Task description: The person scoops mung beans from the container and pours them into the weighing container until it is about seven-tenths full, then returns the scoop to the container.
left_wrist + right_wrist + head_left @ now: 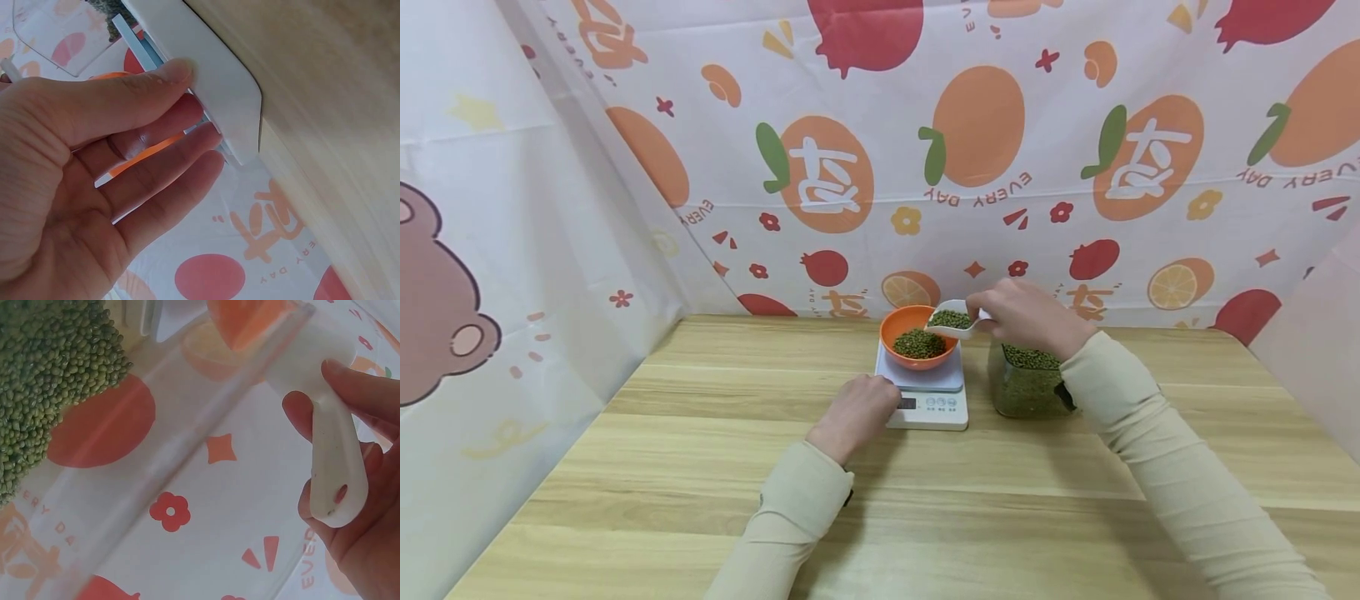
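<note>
A white scoop (pixel 953 332) filled with green mung beans tilts over the orange bowl (pixel 891 331), its lip overlapping the bowl in the head view. My right hand (pixel 1018 315) grips the scoop's handle (pixel 337 462), fingers wrapped about it. Mung beans (pixel 919 344) lie heaped in the bowl, which sits on the platform of a white kitchen scale (pixel 951 418). At the scale's front left corner, my left hand (pixel 859 410) touches its side with thumb and fingertips (pixel 178 70), the fingers loosely bent.
Right of the scale stands a clear container (pixel 1030 398) of mung beans, partly behind my right hand and sleeve. A wooden table (pixel 715 433) carries everything. Fruit-print cloth (pixel 880 192) hangs at the back edge, with more cloth on both sides.
</note>
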Tool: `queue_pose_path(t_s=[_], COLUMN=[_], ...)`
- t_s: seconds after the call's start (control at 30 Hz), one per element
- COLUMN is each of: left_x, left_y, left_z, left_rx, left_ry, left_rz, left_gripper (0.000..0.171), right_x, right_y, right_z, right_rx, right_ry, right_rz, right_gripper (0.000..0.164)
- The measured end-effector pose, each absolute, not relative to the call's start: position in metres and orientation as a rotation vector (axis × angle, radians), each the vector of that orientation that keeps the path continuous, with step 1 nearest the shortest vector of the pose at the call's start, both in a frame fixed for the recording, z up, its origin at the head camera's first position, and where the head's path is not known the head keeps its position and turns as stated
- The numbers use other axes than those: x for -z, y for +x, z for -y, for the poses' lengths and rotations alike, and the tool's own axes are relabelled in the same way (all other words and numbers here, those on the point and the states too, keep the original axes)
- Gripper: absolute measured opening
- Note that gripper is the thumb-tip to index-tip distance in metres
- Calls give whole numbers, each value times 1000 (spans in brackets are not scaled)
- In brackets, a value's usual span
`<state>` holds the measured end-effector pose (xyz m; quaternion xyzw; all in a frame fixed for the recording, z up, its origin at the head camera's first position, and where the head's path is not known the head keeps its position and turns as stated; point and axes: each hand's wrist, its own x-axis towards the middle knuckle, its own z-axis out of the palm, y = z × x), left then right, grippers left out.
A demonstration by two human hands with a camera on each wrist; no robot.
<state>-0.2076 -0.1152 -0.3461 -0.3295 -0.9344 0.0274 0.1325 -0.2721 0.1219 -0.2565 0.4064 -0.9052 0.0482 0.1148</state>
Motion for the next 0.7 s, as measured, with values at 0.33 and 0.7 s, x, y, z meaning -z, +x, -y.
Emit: queue_pose_path(t_s=[0.33, 0.7], left_x=[346, 345], left_y=[-207, -207], left_z=[116, 115], left_rx=[-105, -98], left_ry=[-953, -948], left_rz=[2685, 2698], left_gripper=[15, 16], right_x=[249, 237], right_y=[-270, -267], right_z=[-116, -108], right_rx=[-45, 100], right_ry=[1187, 1180], right_rz=[2648, 2538], right_gripper=[6, 6])
